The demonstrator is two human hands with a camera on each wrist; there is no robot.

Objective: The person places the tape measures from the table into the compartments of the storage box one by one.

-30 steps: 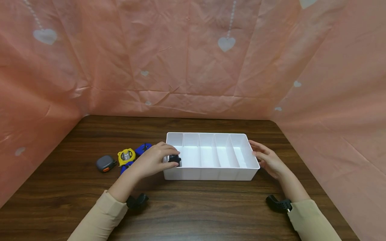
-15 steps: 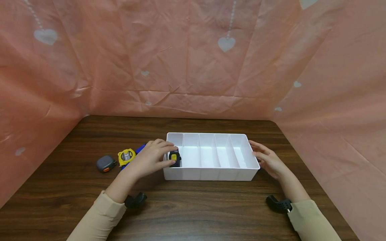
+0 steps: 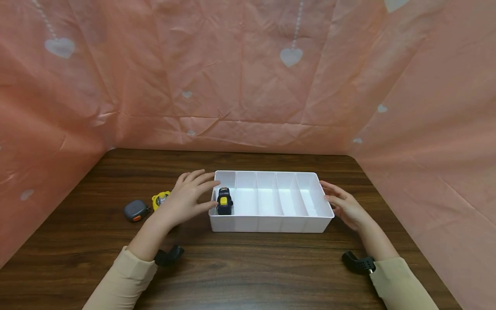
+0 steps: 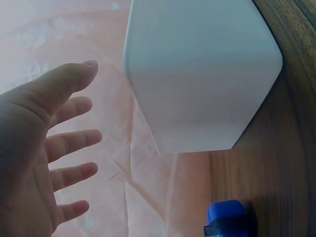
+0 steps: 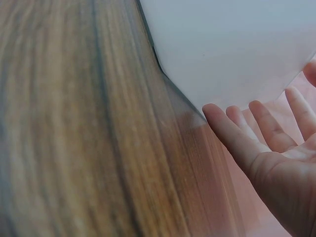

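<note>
A pink cloth with white hearts (image 3: 248,86) backs and flanks the dark wooden counter (image 3: 248,267). On the counter sits a white divided organizer tray (image 3: 271,224), its five compartments running side by side. A black and yellow tape measure (image 3: 224,201) stands in the leftmost compartment, near the front wall.

The left hand (image 3: 186,198) hovers just left of the tray, fingers spread and straight, holding nothing; its fingertips reach toward the tray's left rim, and the left wrist view shows the open palm (image 4: 29,163) apart from the white wall (image 4: 202,74). The right hand (image 3: 342,204) lies beside the tray's right wall with fingers relaxed and extended, gripping nothing; in the right wrist view its fingertips (image 5: 222,123) sit at the wall's edge.

Behind the left hand lie a yellow tape measure (image 3: 159,199), partly hidden, and a grey tape measure with an orange button (image 3: 135,210). A blue one (image 4: 226,217) shows only in the left wrist view.

Half a second ago the left hand pinched the black and yellow tape measure inside that compartment; it has since let go and drawn back to the left. The right hand has not moved.
</note>
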